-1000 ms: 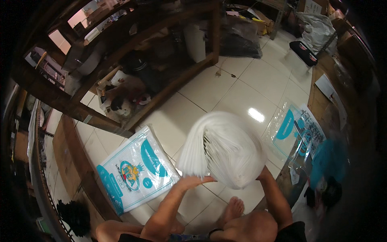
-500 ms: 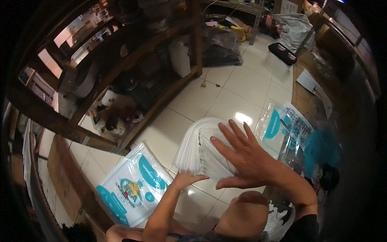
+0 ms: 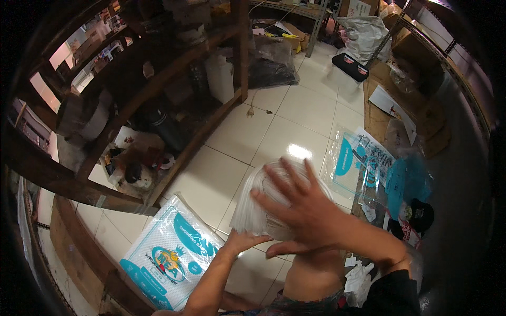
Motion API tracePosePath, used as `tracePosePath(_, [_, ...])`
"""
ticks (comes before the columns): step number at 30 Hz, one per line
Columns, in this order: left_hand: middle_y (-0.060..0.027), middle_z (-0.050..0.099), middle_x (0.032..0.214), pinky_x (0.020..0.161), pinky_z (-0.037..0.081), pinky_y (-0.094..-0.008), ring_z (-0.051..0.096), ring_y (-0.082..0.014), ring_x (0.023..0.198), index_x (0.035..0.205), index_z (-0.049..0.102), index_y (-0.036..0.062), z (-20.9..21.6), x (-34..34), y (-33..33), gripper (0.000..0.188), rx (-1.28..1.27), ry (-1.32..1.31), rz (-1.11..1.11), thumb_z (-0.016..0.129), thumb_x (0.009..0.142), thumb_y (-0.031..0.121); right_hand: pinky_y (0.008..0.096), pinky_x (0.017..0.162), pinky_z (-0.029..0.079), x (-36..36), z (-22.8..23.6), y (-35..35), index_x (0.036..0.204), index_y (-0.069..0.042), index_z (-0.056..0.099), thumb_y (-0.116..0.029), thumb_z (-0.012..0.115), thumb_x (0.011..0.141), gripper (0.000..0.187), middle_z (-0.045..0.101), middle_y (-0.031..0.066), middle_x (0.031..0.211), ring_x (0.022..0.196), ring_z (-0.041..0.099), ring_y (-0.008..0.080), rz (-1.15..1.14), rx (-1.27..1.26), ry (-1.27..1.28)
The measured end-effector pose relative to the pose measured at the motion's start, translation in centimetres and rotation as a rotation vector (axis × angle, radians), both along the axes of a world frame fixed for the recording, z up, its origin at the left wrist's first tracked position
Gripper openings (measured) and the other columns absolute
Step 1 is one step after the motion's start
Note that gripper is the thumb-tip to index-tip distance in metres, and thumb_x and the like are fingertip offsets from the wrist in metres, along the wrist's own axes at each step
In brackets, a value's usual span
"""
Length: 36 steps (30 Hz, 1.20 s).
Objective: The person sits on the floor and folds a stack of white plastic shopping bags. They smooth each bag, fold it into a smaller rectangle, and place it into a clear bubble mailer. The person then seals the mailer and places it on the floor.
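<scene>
A thick sheaf of thin white plastic sheets [image 3: 246, 210], curved over in a fanned bend, stands in front of me above the tiled floor. My left hand [image 3: 245, 241] holds its lower near edge, with the thumb stretched out and the other fingers hidden behind the sheets. Over the sheaf's right side lies my right hand [image 3: 295, 205], fingers spread wide and a little blurred. Whether its palm presses on the sheets I cannot tell. A flat clear plastic pack with turquoise print [image 3: 179, 253] rests on the floor by my left forearm.
A dark wooden shelf frame [image 3: 179, 63] with clutter stands at the left. Another turquoise-printed clear bag [image 3: 342, 158] lies on the right, near cardboard [image 3: 377, 118] and a black cap [image 3: 420, 215]. A black case [image 3: 350, 67] sits farther back beside a grey sack [image 3: 363, 37].
My right hand has shifted left across the sheaf and covers more of it. The sheets' fanned edges show less. The whole view has swung slightly, moving the surroundings left.
</scene>
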<state>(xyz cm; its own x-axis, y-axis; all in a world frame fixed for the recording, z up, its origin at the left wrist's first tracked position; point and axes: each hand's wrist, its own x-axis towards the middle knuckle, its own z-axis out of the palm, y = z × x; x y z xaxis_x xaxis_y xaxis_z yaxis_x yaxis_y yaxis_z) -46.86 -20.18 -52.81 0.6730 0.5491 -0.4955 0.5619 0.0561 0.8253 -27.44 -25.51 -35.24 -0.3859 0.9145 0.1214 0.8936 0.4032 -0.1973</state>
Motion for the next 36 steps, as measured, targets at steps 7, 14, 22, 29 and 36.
tracePosePath(7, [-0.0181, 0.058, 0.129, 0.102, 0.043, -0.0399, 0.054, -0.0316, 0.121, 0.132, 0.05, -0.002, 0.5, 0.5, -0.2, 0.087, 0.025, 0.028, 0.032, 0.089, 0.067, 0.042, 0.0701, 0.11, 0.016, 2.4, 0.0, -1.6, 0.149, -0.011, 0.038, -0.076, 0.061, 0.074, 0.102, 0.028, 0.031, 0.151, 0.14, 0.024, 0.0531, -0.082, -0.007, -0.067])
tracePosePath(14, [-0.0214, 0.056, 0.134, 0.111, 0.033, -0.0392, 0.046, -0.0336, 0.131, 0.134, 0.053, -0.0011, -0.6, 0.3, -1.0, 0.089, 0.15, 0.029, -0.028, 0.079, 0.072, 0.057, 0.0707, 0.109, 0.016, 3.2, -1.3, -2.4, 0.149, -0.013, 0.037, -0.079, 0.055, 0.075, 0.102, 0.025, 0.0311, 0.152, 0.141, 0.021, 0.0533, -0.099, 0.034, -0.1])
tracePosePath(22, [-0.021, 0.066, 0.119, 0.103, 0.043, -0.0395, 0.059, -0.0344, 0.118, 0.12, 0.068, 0.0061, -6.1, -1.2, 0.4, 0.084, 0.18, 0.26, -0.273, 0.051, 0.08, 0.077, 0.0748, 0.106, 0.015, 1.1, -1.0, 0.0, 0.148, -0.013, 0.039, -0.077, 0.055, 0.078, 0.097, 0.028, 0.0334, 0.151, 0.139, 0.025, 0.056, 0.015, 0.163, 0.045])
tracePosePath(29, [-0.0221, 0.067, 0.115, 0.101, 0.044, -0.0401, 0.06, -0.0364, 0.117, 0.117, 0.07, 0.0066, -9.4, -2.1, 0.4, 0.088, 0.08, 0.145, -0.175, 0.045, 0.079, 0.082, 0.073, 0.109, 0.012, -0.3, 1.4, -0.4, 0.151, -0.014, 0.035, -0.075, 0.056, 0.078, 0.097, 0.025, 0.0316, 0.153, 0.141, 0.021, 0.0545, 0.026, 0.114, 0.085])
tracePosePath(36, [-0.0159, 0.062, 0.127, 0.103, 0.043, -0.038, 0.057, -0.0285, 0.119, 0.128, 0.059, 0.0019, -2.3, -0.6, 0.0, 0.075, 0.049, -0.047, -0.076, 0.081, 0.074, 0.049, 0.0656, 0.112, 0.018, 2.1, 3.2, 1.2, 0.152, -0.013, 0.031, -0.067, 0.066, 0.077, 0.099, 0.035, 0.0308, 0.145, 0.138, 0.031, 0.0483, -0.1, 0.255, 0.164])
